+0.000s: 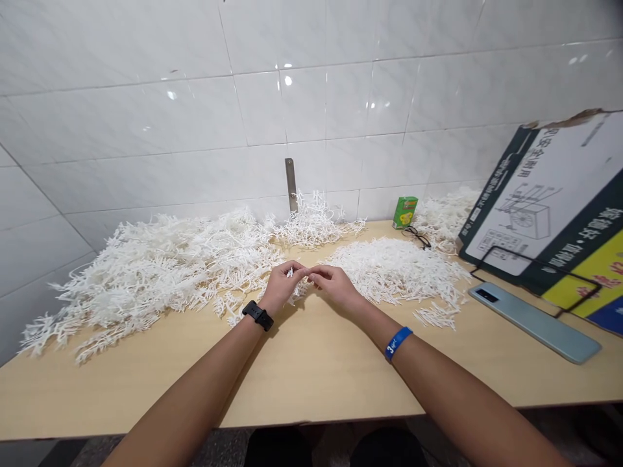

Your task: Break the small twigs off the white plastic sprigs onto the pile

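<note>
My left hand (280, 285), with a black watch on its wrist, is closed in a pinch on a small white branched plastic piece (291, 272). Thumb and finger of my right hand (335, 284) are pinched together at the left fingertips; what they grip is too small or hidden to make out. A big tangled heap of white branched plastic pieces (180, 259) spreads to the left of my hands. To their right lies a flatter pile of short white plastic bits (399, 269), with a few loose bits (437, 315) in front of it.
A metal ruler (291, 185) leans on the tiled wall behind a smaller white heap (314, 220). Toward the back right are a green box (405, 213), a dark cord-like item (418, 237) and another white pile (445, 217). A phone (535, 321) lies before a large printed carton (549, 207).
</note>
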Demonstrator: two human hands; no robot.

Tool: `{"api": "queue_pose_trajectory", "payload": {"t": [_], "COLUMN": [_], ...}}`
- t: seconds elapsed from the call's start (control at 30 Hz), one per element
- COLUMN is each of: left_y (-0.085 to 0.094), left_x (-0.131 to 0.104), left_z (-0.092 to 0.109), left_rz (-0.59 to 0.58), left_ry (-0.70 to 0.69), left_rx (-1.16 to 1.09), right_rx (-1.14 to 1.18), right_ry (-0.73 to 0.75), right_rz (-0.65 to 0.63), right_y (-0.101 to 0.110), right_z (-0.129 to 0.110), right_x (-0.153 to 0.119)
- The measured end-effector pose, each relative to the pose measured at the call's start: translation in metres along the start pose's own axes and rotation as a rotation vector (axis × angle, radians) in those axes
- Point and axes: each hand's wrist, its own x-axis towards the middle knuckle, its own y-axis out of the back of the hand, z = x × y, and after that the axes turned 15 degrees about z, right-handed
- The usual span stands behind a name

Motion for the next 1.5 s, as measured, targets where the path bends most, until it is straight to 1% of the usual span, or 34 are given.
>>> {"api": "queue_pose_trajectory", "payload": {"t": [0.2, 0.37, 0.5, 0.57, 0.63, 0.67, 0.73, 0.8, 0.87, 0.9, 0.97, 1.0, 1.03, 1.13, 1.2, 1.23, 1.27, 1.33, 1.5], "left_y": [-0.001, 0.000, -0.001, -0.001, 0.000, 0.001, 0.001, 0.002, 0.001, 0.001, 0.000, 0.000, 0.000, -0.001, -0.001, -0.001, -0.001, -0.001, 0.000], "left_x": [0.000, 0.001, 0.000, -0.001, -0.001, -0.001, 0.000, 0.001, 0.001, 0.001, 0.000, -0.001, -0.002, -0.003, -0.004, -0.004, -0.004, -0.005, -0.005], "left_z": [0.000, 0.000, 0.001, 0.002, 0.002, 0.002, 0.001, -0.001, -0.002, -0.001, 0.001, 0.002, 0.004, 0.007, 0.008, 0.008, 0.008, 0.007, 0.002], "left_rz": [0.006, -0.011, -0.008, 0.002, 0.022, 0.034, 0.045, 0.038, 0.024, 0.019, 0.012, 0.008, 0.002, -0.029, -0.061, -0.077, -0.095, -0.132, -0.206], "left_ry": [0.050, 0.051, 0.056, 0.058, 0.068, 0.074, 0.081, 0.080, 0.086, 0.095, 0.117, 0.129, 0.139, 0.162, 0.164, 0.161, 0.157, 0.156, 0.173], "left_rx": [-0.038, -0.028, -0.033, -0.018, -0.001, 0.008, 0.032, 0.064, 0.084, 0.087, 0.079, 0.074, 0.071, 0.077, 0.080, 0.076, 0.070, 0.057, -0.001], "right_rx": [0.095, 0.143, 0.138, 0.100, 0.000, -0.080, -0.269, -0.438, -0.537, -0.560, -0.552, -0.528, -0.499, -0.427, -0.411, -0.408, -0.407, -0.419, -0.450], "right_ry": [-0.087, -0.194, -0.158, -0.122, -0.016, 0.076, 0.296, 0.466, 0.540, 0.553, 0.546, 0.526, 0.495, 0.405, 0.399, 0.413, 0.429, 0.445, 0.400], "right_rz": [0.021, -0.024, -0.036, -0.020, 0.054, 0.118, 0.296, 0.485, 0.646, 0.697, 0.724, 0.694, 0.638, 0.372, 0.195, 0.128, 0.079, 0.019, -0.114], "right_y": [0.001, 0.003, 0.002, 0.003, 0.007, 0.011, 0.023, 0.037, 0.048, 0.051, 0.051, 0.049, 0.044, 0.028, 0.020, 0.018, 0.017, 0.018, 0.021], "right_z": [0.003, 0.003, 0.003, 0.002, -0.001, -0.003, -0.009, -0.014, -0.016, -0.016, -0.016, -0.015, -0.014, -0.011, -0.010, -0.009, -0.009, -0.008, -0.004], "right_x": [0.004, 0.006, 0.004, 0.004, 0.005, 0.006, 0.011, 0.017, 0.022, 0.024, 0.024, 0.023, 0.020, 0.010, 0.003, 0.001, 0.000, 0.000, 0.006]}}
